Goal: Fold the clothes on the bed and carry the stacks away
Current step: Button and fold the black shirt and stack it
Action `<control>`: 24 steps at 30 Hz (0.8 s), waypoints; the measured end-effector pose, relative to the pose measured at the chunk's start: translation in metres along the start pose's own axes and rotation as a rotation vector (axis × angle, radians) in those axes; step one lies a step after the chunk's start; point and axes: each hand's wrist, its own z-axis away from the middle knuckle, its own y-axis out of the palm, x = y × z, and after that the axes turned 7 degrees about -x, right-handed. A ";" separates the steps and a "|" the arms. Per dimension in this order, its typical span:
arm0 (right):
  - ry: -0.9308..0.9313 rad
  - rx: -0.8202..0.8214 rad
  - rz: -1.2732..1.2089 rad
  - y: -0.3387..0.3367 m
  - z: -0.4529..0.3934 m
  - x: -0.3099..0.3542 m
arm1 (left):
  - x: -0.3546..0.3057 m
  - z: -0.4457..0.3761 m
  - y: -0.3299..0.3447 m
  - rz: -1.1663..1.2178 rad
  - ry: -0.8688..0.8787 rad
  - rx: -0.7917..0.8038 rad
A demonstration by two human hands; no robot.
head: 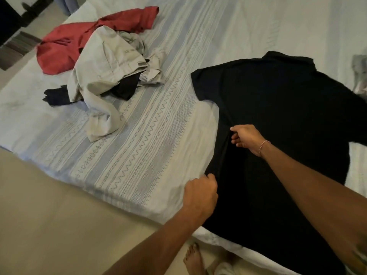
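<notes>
One bed (151,135), covered by a pale sheet with bands of blue zigzag and dotted pattern, fills most of the frame.

One black shirt (278,126) lies spread flat on the right half of the bed, collar toward the top of the frame, one short sleeve pointing left at centre, hem hanging over the near edge at lower right.

One heap of unfolded clothes sits at upper left, well apart from the black shirt. Counted in it: one red garment (79,40) at the back; one pair of pale beige trousers (103,76) on top, a leg trailing down toward centre left; one dark navy piece (57,96) poking out at the heap's left and under the trousers. A bit of grey-green cloth shows at the top of the heap; what it is cannot be told.

One grey scrap of cloth (360,74) at the right edge, blurred.

Two hands, both on the black shirt's left side edge. Left hand (200,193), lower centre: fingers curled closed, pinching the shirt's bottom left corner. Right hand (246,137), centre right, bead bracelet (265,144) on the wrist: fingers curled, gripping the side seam higher up, below the sleeve.

One bare foot (193,259) on the pale floor (49,215) at bottom centre.
</notes>
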 end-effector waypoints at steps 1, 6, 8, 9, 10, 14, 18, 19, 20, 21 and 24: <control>0.002 -0.004 -0.012 -0.010 -0.001 -0.005 | -0.013 -0.003 0.000 -0.007 0.019 0.053; 0.046 -0.018 -0.027 -0.049 -0.005 -0.027 | -0.063 -0.009 0.008 -0.016 0.110 0.177; 0.077 -0.033 -0.019 -0.060 -0.006 -0.036 | -0.077 -0.008 0.014 0.015 0.125 0.208; 0.091 -0.045 -0.014 -0.064 -0.006 -0.041 | -0.084 -0.008 0.019 0.029 0.127 0.227; 0.101 -0.056 -0.003 -0.069 -0.006 -0.044 | -0.089 -0.008 0.022 0.035 0.131 0.243; 0.074 -0.115 0.088 -0.082 -0.003 -0.058 | -0.107 -0.007 0.036 0.046 0.145 0.287; -0.027 -0.172 0.272 -0.087 -0.002 -0.067 | -0.119 -0.006 0.045 0.103 0.093 0.335; -0.032 -0.188 0.288 -0.088 0.000 -0.068 | -0.122 -0.007 0.046 0.136 0.059 0.344; -0.035 -0.201 0.298 -0.087 0.001 -0.068 | -0.123 -0.007 0.046 0.180 0.021 0.356; -0.031 -0.210 0.306 -0.087 0.003 -0.070 | -0.123 -0.008 0.047 0.221 -0.007 0.380; -0.004 -0.183 0.327 -0.084 0.019 -0.080 | -0.117 -0.014 0.047 0.261 -0.030 0.486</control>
